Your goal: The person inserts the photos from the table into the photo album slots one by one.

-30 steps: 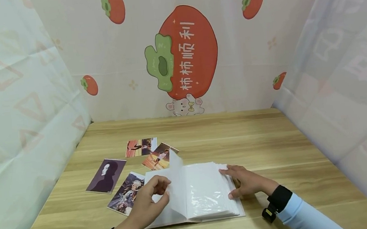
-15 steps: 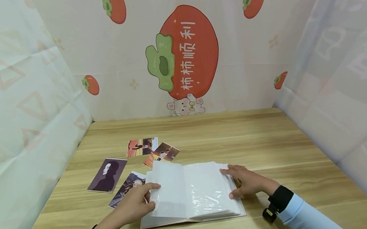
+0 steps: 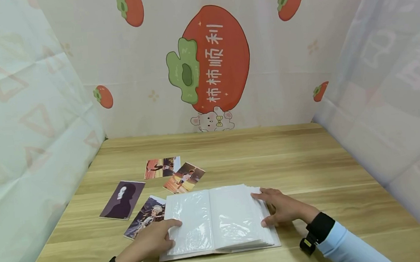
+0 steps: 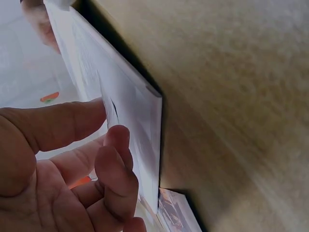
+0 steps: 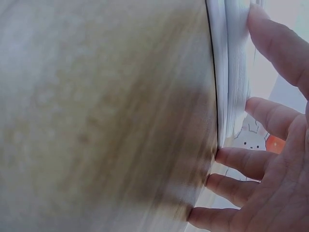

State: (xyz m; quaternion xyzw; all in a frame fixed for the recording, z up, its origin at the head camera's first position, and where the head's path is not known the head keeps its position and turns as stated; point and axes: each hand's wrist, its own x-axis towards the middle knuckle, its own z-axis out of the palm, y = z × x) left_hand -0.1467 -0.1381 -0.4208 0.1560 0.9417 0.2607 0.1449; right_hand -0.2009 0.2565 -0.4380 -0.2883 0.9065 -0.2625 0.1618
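An open photo album with white, glossy plastic-sleeved pages lies on the table. At its left edge my left hand pinches the edge of the left page, with the other fingers loosely curled, as the left wrist view shows. My right hand rests at the album's right side, fingers spread and fairly straight. Its thumb and one finger touch the stacked page edges in the right wrist view, while other fingertips reach down to the tabletop. Beside the left hand lies a photo of a light-haired figure, close to the album's left edge.
A dark purple photo lies farther left. Two warm-toned photos, one at the back and another next to it, lie behind the album. The wooden table ends at a printed cloth backdrop, with cloth on both sides.
A page standing upright at the album's middle has been turned over to the left and now lies flat. My left hand has moved left and down with it. The right hand stays put.
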